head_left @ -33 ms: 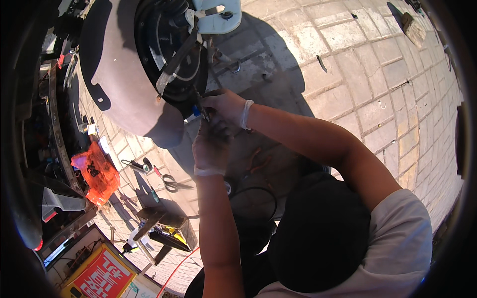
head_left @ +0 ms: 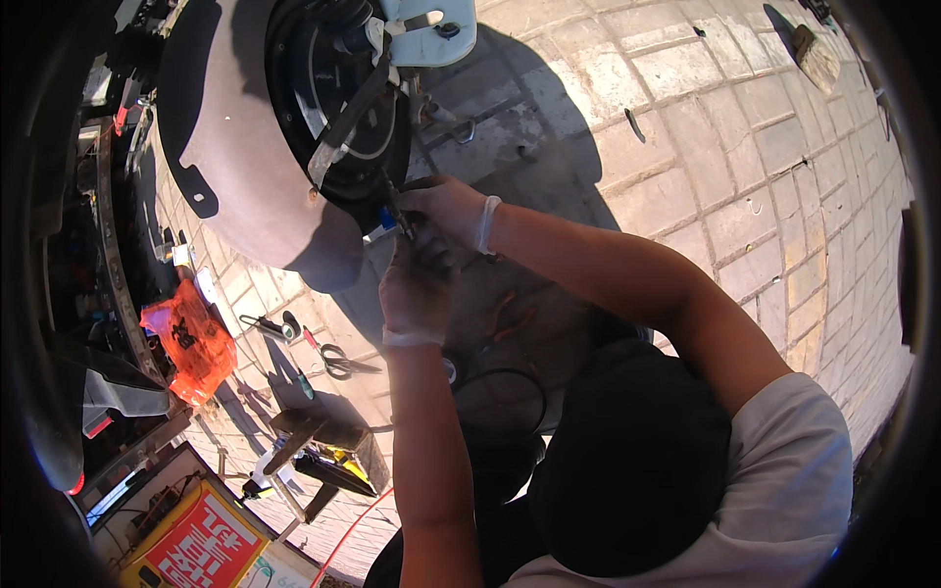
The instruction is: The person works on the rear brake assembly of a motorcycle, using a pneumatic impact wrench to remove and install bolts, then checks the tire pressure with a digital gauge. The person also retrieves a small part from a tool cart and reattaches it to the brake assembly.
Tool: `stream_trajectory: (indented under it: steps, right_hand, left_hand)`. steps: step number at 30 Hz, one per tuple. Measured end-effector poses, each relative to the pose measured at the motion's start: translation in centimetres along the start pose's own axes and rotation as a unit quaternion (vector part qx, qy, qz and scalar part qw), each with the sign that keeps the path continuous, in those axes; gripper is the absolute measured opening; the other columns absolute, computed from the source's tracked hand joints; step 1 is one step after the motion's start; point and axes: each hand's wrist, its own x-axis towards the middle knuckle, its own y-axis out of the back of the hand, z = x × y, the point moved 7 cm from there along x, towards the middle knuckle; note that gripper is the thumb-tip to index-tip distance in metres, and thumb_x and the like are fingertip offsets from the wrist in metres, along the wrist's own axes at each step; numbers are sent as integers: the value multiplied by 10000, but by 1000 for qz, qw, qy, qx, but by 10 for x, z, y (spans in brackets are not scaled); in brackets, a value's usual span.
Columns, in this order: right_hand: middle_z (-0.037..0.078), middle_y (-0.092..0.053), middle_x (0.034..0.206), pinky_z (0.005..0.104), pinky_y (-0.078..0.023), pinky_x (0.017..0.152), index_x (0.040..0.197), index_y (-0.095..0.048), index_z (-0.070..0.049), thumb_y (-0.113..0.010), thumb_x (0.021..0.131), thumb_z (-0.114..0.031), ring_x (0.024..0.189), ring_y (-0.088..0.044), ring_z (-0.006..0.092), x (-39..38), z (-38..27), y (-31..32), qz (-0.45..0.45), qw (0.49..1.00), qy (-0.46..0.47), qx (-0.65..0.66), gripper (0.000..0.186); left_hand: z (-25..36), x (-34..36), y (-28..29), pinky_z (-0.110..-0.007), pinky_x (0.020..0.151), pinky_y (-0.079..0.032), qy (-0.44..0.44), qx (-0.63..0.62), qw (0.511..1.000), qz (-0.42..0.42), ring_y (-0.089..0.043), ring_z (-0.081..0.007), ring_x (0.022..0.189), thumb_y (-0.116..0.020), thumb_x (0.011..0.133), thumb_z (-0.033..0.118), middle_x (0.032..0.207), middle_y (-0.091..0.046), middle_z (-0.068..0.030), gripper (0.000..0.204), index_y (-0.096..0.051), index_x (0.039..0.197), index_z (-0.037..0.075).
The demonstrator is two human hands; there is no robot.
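My left hand (head_left: 417, 289), in a smudged translucent glove, is closed around a thin metal piece (head_left: 404, 220) below a dark vehicle housing (head_left: 314, 108). Right of it, my gloved right hand (head_left: 446, 211) has its fingers bent onto the same spot, pinching something I cannot make out. A small blue part (head_left: 386, 218) shows between the hands. A large grey curved panel (head_left: 235, 147) borders the housing on the left, and a black strap-like piece with a cable runs down inside it. A light blue plate (head_left: 431, 29) is at the top.
An orange plastic bag (head_left: 191, 348), scissors (head_left: 338, 363) and small tools lie on the paving (head_left: 686, 137). A metal stand (head_left: 314, 461), a cluttered rack (head_left: 108, 245) and a yellow-red box (head_left: 196, 539) are at left. A stone block (head_left: 816, 61) sits top right.
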Motion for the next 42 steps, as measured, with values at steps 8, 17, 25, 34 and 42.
stream_trajectory:
  steps: [8, 17, 25, 34, 42]
  right_hand:
    - [78, -646, 876, 305, -478, 569, 1050, -643, 11, -658, 902, -305, 663, -594, 163, -2, 1, 4, 32, 999, 13, 19, 349]
    - [86, -662, 839, 304, -491, 593, 988, -648, 26, -611, 925, -305, 671, -602, 160, -4, -4, 12, 86, 993, 77, -21, 339]
    - [77, -650, 806, 405, -480, 567, 1054, -615, -59, -509, 974, -277, 643, -602, 184, -7, 25, 2, -2, 984, -107, 139, 255]
    - [119, -654, 815, 348, -425, 530, 1025, -634, -38, -577, 935, -262, 653, -604, 236, -9, 9, -3, 62, 994, 9, 89, 248]
    - [147, -647, 899, 339, -404, 533, 1023, -636, -44, -566, 943, -327, 688, -603, 252, -11, 25, -5, -14, 982, -103, 157, 302]
  left_hand:
    - [6, -5, -13, -283, 653, -411, -74, 94, 991, 54, -514, -116, 738, -496, 995, 299, 896, -633, 2, 306, -609, 1155, 65]
    - [27, -13, -19, -253, 581, -375, -157, 295, 928, 163, -504, -96, 646, -665, 904, 230, 758, -603, 6, 236, -651, 1040, 37]
    - [11, -2, -20, -259, 619, -430, -54, 146, 983, 96, -561, -143, 685, -637, 915, 331, 811, -637, -36, 296, -646, 997, 47]
    - [25, -8, -15, -302, 647, -453, -133, 327, 920, 168, -585, -163, 718, -577, 950, 326, 818, -637, -38, 272, -640, 982, 63]
    - [18, -3, -17, -280, 628, -418, -52, 153, 984, 71, -542, -123, 746, -550, 969, 310, 825, -616, 11, 230, -615, 1064, 111]
